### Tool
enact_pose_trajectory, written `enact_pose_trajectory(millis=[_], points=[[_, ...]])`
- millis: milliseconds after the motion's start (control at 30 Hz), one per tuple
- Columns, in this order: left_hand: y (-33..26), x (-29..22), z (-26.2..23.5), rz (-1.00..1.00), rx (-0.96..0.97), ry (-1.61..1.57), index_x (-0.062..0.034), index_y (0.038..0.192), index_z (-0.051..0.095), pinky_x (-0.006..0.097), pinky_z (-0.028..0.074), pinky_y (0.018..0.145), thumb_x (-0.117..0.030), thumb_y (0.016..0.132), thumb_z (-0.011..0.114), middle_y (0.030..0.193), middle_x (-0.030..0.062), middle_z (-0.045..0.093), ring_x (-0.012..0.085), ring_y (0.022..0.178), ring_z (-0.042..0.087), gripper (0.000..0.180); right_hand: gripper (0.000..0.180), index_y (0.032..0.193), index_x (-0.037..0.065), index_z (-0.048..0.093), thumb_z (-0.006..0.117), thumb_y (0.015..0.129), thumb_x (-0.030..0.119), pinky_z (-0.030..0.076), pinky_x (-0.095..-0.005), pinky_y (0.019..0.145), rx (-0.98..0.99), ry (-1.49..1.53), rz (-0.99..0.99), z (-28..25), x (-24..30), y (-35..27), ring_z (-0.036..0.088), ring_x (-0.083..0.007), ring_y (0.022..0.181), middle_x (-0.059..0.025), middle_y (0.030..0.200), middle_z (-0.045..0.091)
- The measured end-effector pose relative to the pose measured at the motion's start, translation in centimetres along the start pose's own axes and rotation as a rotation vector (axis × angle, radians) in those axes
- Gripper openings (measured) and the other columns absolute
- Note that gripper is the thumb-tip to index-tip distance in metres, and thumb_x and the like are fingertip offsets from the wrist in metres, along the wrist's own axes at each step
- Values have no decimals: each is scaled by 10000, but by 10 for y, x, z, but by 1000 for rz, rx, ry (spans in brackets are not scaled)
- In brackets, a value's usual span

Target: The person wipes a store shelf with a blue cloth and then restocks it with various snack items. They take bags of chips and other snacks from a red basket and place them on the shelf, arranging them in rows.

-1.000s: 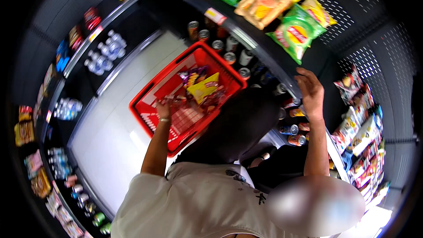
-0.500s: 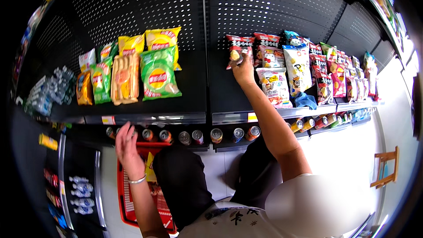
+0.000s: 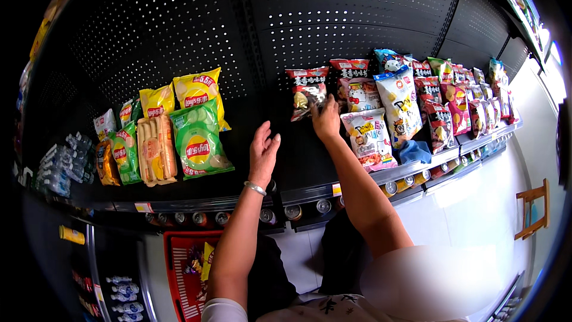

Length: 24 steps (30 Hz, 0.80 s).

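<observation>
My right hand (image 3: 326, 118) reaches up to the shelf and grips the lower edge of a red snack bag (image 3: 306, 92) standing against the black perforated back wall. My left hand (image 3: 263, 150) is raised above the shelf with its fingers apart and nothing in it; a silver bracelet sits on the wrist. To its left stand a green chip bag (image 3: 198, 140) and yellow chip bags (image 3: 196, 90). Right of my right hand stands a white snack bag (image 3: 370, 139) among other upright bags.
A row of snack bags (image 3: 453, 98) runs along the shelf to the right. Cans (image 3: 322, 206) line the shelf edge (image 3: 310, 194) below. A red shopping basket (image 3: 185, 268) with packets sits on the floor at lower left. Bottles (image 3: 59, 167) stand far left. A wooden stool (image 3: 533, 209) is at right.
The view has swung up from the basket to the shelf. My left hand rose from the basket to the shelf. My right hand stays on the red bag.
</observation>
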<state>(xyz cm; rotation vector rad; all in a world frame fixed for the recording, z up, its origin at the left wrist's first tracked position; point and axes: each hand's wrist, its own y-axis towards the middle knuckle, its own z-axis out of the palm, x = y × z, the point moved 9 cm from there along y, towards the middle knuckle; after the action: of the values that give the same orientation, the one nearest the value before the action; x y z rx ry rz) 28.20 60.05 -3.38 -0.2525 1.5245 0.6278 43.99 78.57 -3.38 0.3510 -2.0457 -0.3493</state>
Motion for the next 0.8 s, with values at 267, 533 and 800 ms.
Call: enact_pose_trajectory(millis=[267, 533, 800], points=[[27, 29, -1, 54, 18, 173, -10, 1486, 355, 398, 333, 1135, -273, 973, 617, 1485, 225, 426, 314, 1390, 407, 633, 733, 1366, -77, 427, 671, 885, 420, 486, -474, 926, 40, -16, -76, 28, 9, 3, 579, -460, 1100, -313, 1180, 590], [27, 27, -22, 78, -136, -49, 32, 1311, 489, 295, 500, 893, -233, 980, 627, 1220, 128, 579, 155, 1050, 586, 446, 468, 1223, 2, 556, 722, 845, 222, 520, -398, 880, 277, 179, -96, 53, 39, -20, 668, -344, 994, -204, 1060, 680], [14, -6, -56, 27, -210, -80, -2, 1057, 604, 255, 504, 767, -250, 888, 757, 965, 39, 662, 81, 864, 602, 336, 437, 1254, -29, 505, 694, 919, 179, 493, -303, 897, 585, 690, -190, 42, 94, -61, 620, -176, 1020, -120, 1079, 650]])
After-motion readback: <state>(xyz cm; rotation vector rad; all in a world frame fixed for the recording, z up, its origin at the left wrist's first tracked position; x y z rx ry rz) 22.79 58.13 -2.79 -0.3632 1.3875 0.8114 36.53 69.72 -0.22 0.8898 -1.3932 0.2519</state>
